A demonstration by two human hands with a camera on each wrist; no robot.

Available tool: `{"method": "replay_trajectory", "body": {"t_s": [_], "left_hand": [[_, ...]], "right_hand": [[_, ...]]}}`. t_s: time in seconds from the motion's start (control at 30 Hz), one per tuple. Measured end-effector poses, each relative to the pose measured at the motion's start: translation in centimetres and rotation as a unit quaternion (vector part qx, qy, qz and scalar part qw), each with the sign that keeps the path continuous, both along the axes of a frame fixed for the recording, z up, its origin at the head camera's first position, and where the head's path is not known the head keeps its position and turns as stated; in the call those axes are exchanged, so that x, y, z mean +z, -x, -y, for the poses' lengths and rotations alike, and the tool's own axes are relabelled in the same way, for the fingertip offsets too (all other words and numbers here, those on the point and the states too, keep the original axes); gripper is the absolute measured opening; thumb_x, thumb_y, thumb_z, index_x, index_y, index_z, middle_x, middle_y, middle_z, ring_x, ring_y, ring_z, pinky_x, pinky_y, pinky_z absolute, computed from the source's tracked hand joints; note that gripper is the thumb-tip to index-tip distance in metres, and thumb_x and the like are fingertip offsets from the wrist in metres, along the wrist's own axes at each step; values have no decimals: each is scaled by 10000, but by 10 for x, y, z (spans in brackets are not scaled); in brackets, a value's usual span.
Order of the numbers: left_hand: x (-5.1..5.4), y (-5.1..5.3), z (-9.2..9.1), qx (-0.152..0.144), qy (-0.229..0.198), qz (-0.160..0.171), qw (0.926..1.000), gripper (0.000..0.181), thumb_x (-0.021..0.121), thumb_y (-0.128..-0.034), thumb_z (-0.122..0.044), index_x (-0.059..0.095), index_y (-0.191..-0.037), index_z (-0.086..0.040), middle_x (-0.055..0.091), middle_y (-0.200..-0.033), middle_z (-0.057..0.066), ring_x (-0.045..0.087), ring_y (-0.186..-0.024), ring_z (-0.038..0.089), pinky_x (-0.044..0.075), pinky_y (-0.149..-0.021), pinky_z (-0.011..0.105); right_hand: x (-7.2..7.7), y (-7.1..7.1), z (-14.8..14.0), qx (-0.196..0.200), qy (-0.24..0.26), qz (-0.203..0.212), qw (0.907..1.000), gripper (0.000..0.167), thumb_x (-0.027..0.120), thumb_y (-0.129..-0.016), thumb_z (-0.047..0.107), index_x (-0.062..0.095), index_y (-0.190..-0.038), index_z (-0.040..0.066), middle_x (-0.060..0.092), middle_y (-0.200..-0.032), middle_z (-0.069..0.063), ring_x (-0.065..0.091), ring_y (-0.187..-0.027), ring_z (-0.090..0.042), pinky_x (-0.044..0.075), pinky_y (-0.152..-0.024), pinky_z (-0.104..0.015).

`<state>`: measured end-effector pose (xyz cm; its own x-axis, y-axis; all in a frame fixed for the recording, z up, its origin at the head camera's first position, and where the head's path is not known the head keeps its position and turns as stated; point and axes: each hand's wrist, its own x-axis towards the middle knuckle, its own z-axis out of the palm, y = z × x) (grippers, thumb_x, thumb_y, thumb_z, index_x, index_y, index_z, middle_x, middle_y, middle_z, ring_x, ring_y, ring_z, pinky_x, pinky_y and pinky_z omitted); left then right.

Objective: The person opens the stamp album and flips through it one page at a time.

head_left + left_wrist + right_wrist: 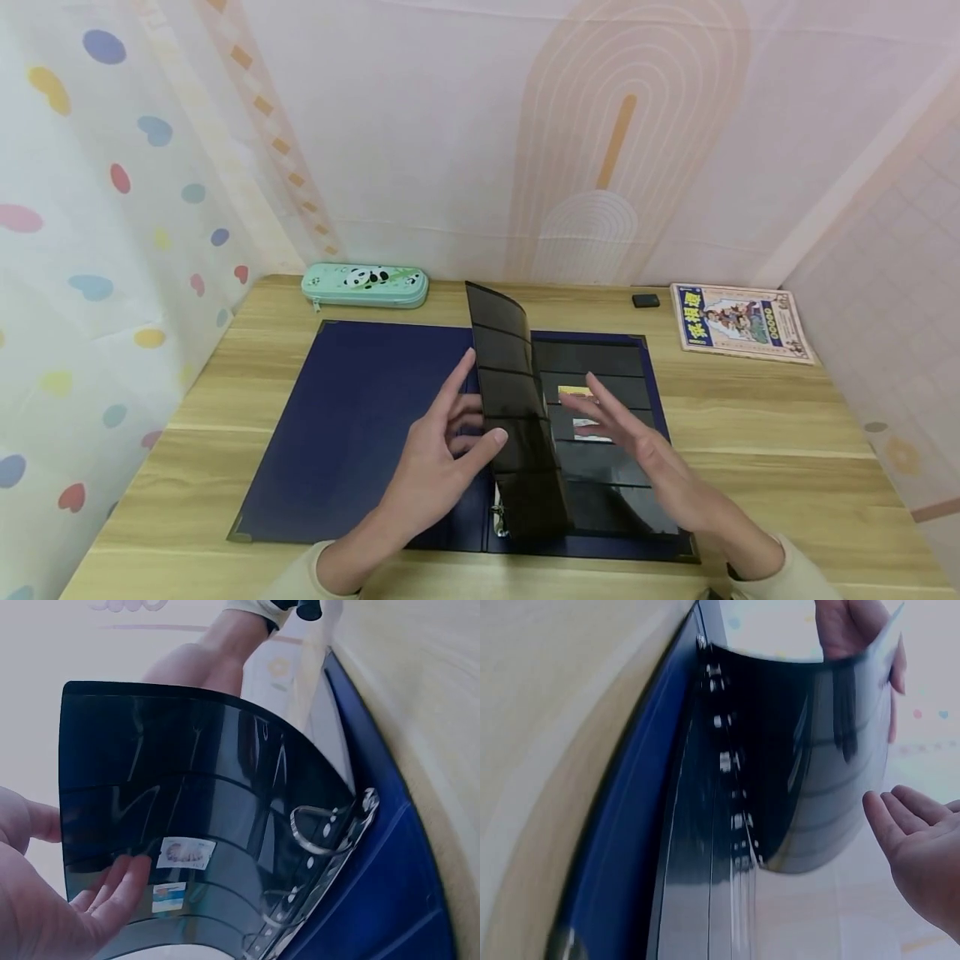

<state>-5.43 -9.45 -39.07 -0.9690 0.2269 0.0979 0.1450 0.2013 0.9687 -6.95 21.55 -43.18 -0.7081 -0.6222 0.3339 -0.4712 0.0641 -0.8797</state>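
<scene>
A dark blue ring binder point(360, 417) lies spread on the table. One black pocket page point(510, 383) stands raised and curved near the rings point(499, 517); the left hand point(431, 467) holds its outer edge, thumb on one face and fingers on the other. The right hand point(660, 467), fingers extended and holding nothing, hovers over the right-side page point(607, 462), where a yellow stamp point(572, 390) and a pale stamp point(588, 431) sit in pockets. In the left wrist view two stamps, one pale point(185, 853) and one blue and white point(169, 897), show on the raised page.
Behind the binder on the left lies a mint panda pencil case point(365, 286). A small black object point(645, 300) and an illustrated booklet point(741, 322) are at the back right. Patterned cloth point(420, 142) hangs behind the wooden table point(757, 433).
</scene>
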Motion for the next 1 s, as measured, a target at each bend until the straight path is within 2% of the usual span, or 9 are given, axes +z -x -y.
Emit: {"method": "replay_trajectory", "body": {"t_s": [0.07,0.23,0.3,0.5,0.63,0.8,0.87,0.97,1.0], "left_hand": [[2,1,5,62,-32,6,10000,879,764,-1062,-120,281,-1784,-257,689,-1464,153,703,-1234,278,630,-937,293],[6,4,16,158,-31,43,9999,845,756,-1059,-87,325,-1771,-233,715,-1428,145,711,-1167,238,631,-895,267],[8,6,21,170,-25,62,9998,836,749,-1060,-82,331,-1769,-226,727,-1400,142,715,-1134,222,627,-866,259],[10,10,35,221,-179,246,9993,820,723,-1063,-46,339,-1766,-224,726,-1387,156,715,-1104,202,592,-873,246],[10,14,45,303,-329,522,9976,806,700,-1067,-39,352,-1761,-255,708,-1393,169,710,-990,168,605,-822,277],[8,16,57,347,-586,844,9941,801,670,-1073,-19,349,-1762,-269,685,-1404,199,737,-915,134,647,-772,332],[7,18,62,350,-688,938,9926,800,661,-1074,-17,346,-1763,-272,686,-1408,187,756,-942,127,652,-780,339],[6,20,68,309,-853,1024,9906,800,650,-1072,-21,335,-1767,-261,701,-1394,134,759,-970,118,647,-782,331],[6,20,70,280,-923,1038,9899,801,647,-1071,-20,331,-1769,-254,705,-1384,110,757,-976,119,647,-785,331]], "right_hand": [[0,2,-5,-138,-39,-33,9999,737,30,-1198,514,-1,-1789,75,378,-1787,-124,465,-1589,-238,391,-1179,-748],[-2,6,-18,-416,-34,-149,9990,683,69,-1217,448,38,-1794,85,404,-1774,-118,541,-1522,-235,416,-1232,-370],[-2,7,-23,-500,-7,-118,9987,664,83,-1222,422,47,-1796,91,407,-1773,-106,556,-1504,-227,394,-1227,-302],[-3,9,-31,-775,32,-155,9969,632,134,-1230,362,71,-1794,83,434,-1762,-63,583,-1463,-158,362,-1218,-234],[-4,12,-35,-916,119,-217,9955,582,229,-1219,150,147,-1793,93,472,-1738,-49,564,-1475,-113,404,-1196,-206],[-7,17,-45,-1080,-125,-71,9940,691,377,-1145,-75,222,-1788,125,508,-1710,-19,541,-1475,-37,444,-1160,-161],[-9,19,-50,-1203,-370,-34,9920,708,426,-1137,-73,242,-1786,143,515,-1701,-62,557,-1469,-69,458,-1142,-159],[-13,22,-56,-1417,-928,-17,9855,711,510,-1136,-28,264,-1781,142,507,-1697,-152,579,-1473,-252,460,-1143,-189],[-14,22,-58,-1480,-1143,32,9824,713,541,-1138,-1,264,-1781,139,495,-1704,-164,563,-1482,-320,466,-1160,-248]]}}
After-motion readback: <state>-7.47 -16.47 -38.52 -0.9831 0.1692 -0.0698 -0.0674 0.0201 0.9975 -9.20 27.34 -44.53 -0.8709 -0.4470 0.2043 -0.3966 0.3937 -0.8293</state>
